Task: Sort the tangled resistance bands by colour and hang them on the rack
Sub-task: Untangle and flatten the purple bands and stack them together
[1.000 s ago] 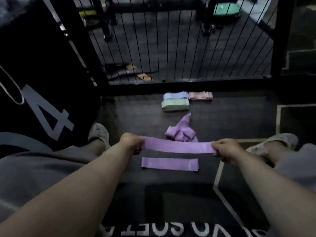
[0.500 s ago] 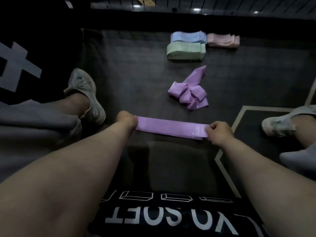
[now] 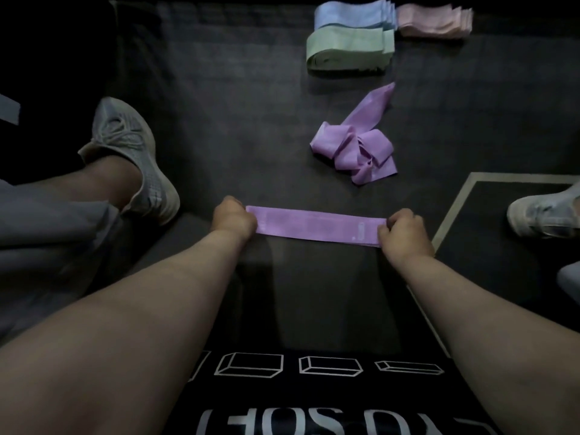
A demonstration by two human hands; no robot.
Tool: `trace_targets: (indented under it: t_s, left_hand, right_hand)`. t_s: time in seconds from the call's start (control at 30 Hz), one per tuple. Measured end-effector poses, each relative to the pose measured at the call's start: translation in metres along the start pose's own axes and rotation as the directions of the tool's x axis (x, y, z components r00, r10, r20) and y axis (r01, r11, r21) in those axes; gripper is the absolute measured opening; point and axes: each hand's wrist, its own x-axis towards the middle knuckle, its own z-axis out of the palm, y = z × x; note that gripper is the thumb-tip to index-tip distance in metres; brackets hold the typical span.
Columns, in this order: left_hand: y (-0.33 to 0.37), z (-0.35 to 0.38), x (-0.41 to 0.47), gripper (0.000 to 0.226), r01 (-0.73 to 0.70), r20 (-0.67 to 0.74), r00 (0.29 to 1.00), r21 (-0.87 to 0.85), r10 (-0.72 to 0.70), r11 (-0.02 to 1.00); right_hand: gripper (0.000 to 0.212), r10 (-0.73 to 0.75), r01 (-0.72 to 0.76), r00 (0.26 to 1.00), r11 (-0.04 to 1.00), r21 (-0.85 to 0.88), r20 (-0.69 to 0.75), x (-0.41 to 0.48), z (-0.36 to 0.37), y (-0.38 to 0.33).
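Lower than a second ago, we hold the purple band [image 3: 317,226] flat at the floor [image 3: 235,120], left hand [image 3: 233,218] and right hand [image 3: 405,232] each gripping one end; the purple tangle [image 3: 354,149] lies beyond it

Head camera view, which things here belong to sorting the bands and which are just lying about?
Job: flat purple band, gripped by left hand and right hand; tangled purple bands; green stack; blue stack; pink stack.
Not the job: grey shoe at left; pale shoe at right; black printed mat.
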Motion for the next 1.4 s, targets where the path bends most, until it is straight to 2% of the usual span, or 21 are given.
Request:
trace_targets:
  t_s: [0.07,0.13,0.2,0.27,0.33,0.43,0.5,0.6,0.67,0.7,0.73,0.77,0.83,0.87,0.93,1.03,1.07,1.13,1.23,1.3,1.4]
  left_hand:
    - [0.004,-0.002,-0.007,0.045,-0.038,-0.035,0.998,0.15,0.044,0.988]
    - [0.005,-0.002,-0.014,0.06,-0.21,-0.053,0.966,0.417,0.255,0.884]
    - [0.001,0.002,-0.014,0.066,-0.446,0.066,0.858,0.59,0.51,0.673]
    - [-0.002,0.007,-0.011,0.065,-0.555,0.184,0.779,0.647,0.6,0.523]
    - [-0.004,0.011,-0.008,0.06,-0.562,0.213,0.773,0.668,0.597,0.488]
    - [-0.005,0.014,-0.006,0.044,-0.57,0.214,0.757,0.678,0.618,0.464]
    - [-0.005,0.014,-0.003,0.042,-0.573,0.224,0.753,0.685,0.618,0.45]
    - [-0.006,0.011,-0.004,0.048,-0.563,0.217,0.78,0.654,0.587,0.505]
    - [-0.006,0.011,-0.01,0.054,-0.491,0.108,0.843,0.557,0.527,0.67]
    - [-0.005,0.012,-0.012,0.056,-0.395,0.024,0.9,0.467,0.435,0.791]
    - [-0.002,0.013,-0.014,0.056,-0.264,-0.051,0.954,0.333,0.297,0.905]
    - [0.0,0.014,-0.014,0.054,-0.124,-0.098,0.985,0.182,0.143,0.975]
    - [0.003,0.018,-0.01,0.048,0.077,-0.106,0.991,-0.016,-0.079,0.997]
    - [0.003,0.019,-0.007,0.045,0.114,-0.084,0.989,-0.056,-0.118,0.992]
    - [0.002,0.02,-0.002,0.038,0.103,-0.039,0.994,-0.064,-0.105,0.993]
    - [0.004,0.017,-0.003,0.035,0.083,-0.036,0.996,-0.009,-0.084,0.996]
    - [0.005,0.016,-0.004,0.037,0.077,-0.059,0.995,0.038,-0.074,0.996]
    - [0.01,0.014,-0.007,0.044,0.047,-0.113,0.993,0.158,-0.029,0.986]
    - [0.026,0.015,-0.01,0.045,-0.078,-0.151,0.981,0.246,0.118,0.966]
    - [0.041,0.017,-0.01,0.046,-0.165,-0.135,0.969,0.264,0.206,0.95]
    - [0.067,0.021,-0.009,0.045,-0.297,-0.062,0.945,0.243,0.32,0.923]
  right_hand:
    - [0.044,-0.189,0.171,0.979,0.963,-0.208,-0.073,-0.005,-0.002,-0.003]
    - [0.064,-0.427,0.401,0.904,0.836,-0.375,0.015,-0.007,0.001,-0.003]
    - [0.084,-0.472,0.495,0.865,0.741,-0.453,0.172,-0.004,0.006,-0.004]
    - [0.092,-0.406,0.479,0.877,0.719,-0.504,0.256,0.002,0.012,-0.003]
    - [0.082,-0.39,0.473,0.881,0.688,-0.55,0.27,0.005,0.016,-0.002]
    - [0.046,-0.447,0.495,0.864,0.673,-0.549,0.232,0.01,0.015,0.001]
    - [0.038,-0.471,0.51,0.855,0.683,-0.522,0.218,0.012,0.015,0.003]
    - [0.047,-0.483,0.509,0.856,0.729,-0.457,0.185,0.012,0.015,0.007]
    - [0.06,-0.351,0.354,0.934,0.871,-0.34,0.073,0.006,0.02,0.006]
    - [0.064,-0.194,0.191,0.981,0.955,-0.227,0.009,0.003,0.022,0.003]
    - [0.064,-0.019,0.016,1.0,0.996,-0.082,-0.024,0.003,0.026,0.001]
    - [0.062,0.128,-0.126,0.992,0.99,0.058,-0.022,0.005,0.03,-0.001]
    - [0.053,0.245,-0.243,0.969,0.947,0.209,0.015,0.009,0.037,-0.005]
    - [0.047,0.247,-0.244,0.969,0.94,0.24,0.016,0.011,0.038,-0.006]
    - [0.038,0.24,-0.235,0.971,0.939,0.253,0.008,0.011,0.034,-0.009]
    - [0.047,0.221,-0.212,0.973,0.97,0.122,-0.063,0.009,0.022,-0.014]
    - [0.049,0.173,-0.17,0.978,0.985,0.036,-0.117,0.009,0.017,-0.018]
    - [0.046,-0.046,0.022,0.984,0.991,-0.136,-0.173,0.014,0.007,-0.031]
    - [0.043,-0.38,0.338,0.923,0.881,-0.33,-0.07,0.027,-0.001,-0.061]
    - [0.04,-0.472,0.441,0.882,0.814,-0.377,0.012,0.037,-0.004,-0.08]
    - [0.027,-0.515,0.529,0.843,0.736,-0.422,0.159,0.058,0.0,-0.1]
